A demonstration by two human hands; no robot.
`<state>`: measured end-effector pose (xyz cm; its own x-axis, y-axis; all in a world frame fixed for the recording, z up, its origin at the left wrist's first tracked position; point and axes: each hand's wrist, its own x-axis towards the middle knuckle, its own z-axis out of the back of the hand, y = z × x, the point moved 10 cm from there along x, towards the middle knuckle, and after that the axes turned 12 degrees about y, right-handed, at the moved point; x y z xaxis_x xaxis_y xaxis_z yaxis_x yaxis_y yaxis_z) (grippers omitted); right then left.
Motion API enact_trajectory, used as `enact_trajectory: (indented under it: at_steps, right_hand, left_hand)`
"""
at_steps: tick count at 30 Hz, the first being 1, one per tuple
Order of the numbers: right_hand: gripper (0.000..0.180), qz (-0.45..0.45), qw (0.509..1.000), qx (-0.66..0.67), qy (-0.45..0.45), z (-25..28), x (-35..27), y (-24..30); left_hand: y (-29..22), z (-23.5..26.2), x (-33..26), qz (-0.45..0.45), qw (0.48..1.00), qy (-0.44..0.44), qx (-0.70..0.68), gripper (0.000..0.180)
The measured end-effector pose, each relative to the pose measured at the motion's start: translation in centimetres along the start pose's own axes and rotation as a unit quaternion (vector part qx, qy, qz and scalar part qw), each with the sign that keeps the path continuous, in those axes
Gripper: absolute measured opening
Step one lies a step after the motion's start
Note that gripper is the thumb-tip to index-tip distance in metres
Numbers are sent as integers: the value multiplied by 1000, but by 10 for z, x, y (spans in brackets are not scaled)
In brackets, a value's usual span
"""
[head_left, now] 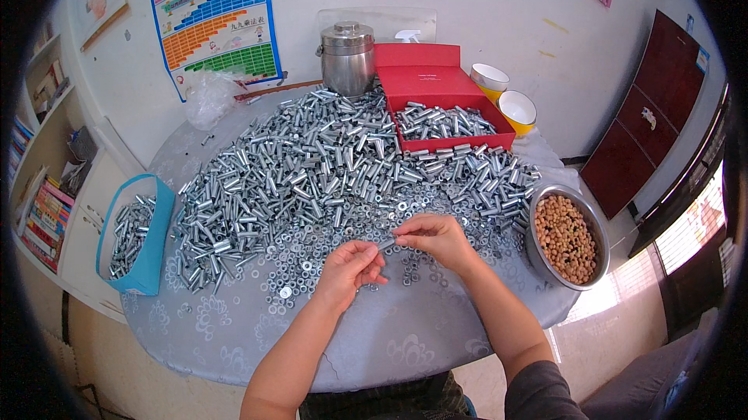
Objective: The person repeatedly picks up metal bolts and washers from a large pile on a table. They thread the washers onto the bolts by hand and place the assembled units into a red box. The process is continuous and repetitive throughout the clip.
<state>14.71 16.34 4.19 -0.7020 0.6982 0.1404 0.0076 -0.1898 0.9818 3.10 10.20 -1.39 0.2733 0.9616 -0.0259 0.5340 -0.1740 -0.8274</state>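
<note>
The small silver metal piece (387, 243) pinched between the left hand (348, 266) and the right hand (438, 239) is mostly covered by fingertips; bolt or sleeve, too small to tell. The loose silver nuts and washers (327, 252) blur into one glittering mass. The red cardboard box (436, 89) hides the lower part of a clear plastic sheet (374, 19) against the wall. The steel lidded canister (347, 58) is buried at its base by the heap. The shelf of books (43, 210) is cut by the dark rim, and both forearms leave the lower edge.
</note>
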Motion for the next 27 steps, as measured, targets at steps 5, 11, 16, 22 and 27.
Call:
enact_trajectory:
  at_steps: [5, 11, 16, 22, 27]
  right_hand:
    - [18, -65, 996, 25, 47, -7, -1, -8]
    - [24, -41, 948, -243, 200, -25, -8, 1]
    - [26, -16, 892, -367, 264, -39, -17, -9]
    - [22, -66, 898, -371, 228, -33, -12, -15]
    - [20, -33, 977, -212, 22, 7, -5, 15]
  left_hand:
    - [2, 0, 1, -1, 1000, 3, -2, 16]
    - [0, 11, 1, -19, 999, -21, -27, 14]
    - [-2, 8, 0, -14, 999, -27, -29, 13]
    - [0, 9, 1, -12, 999, -25, -24, 13]
    - [2, 11, 1, -5, 999, -22, -34, 14]
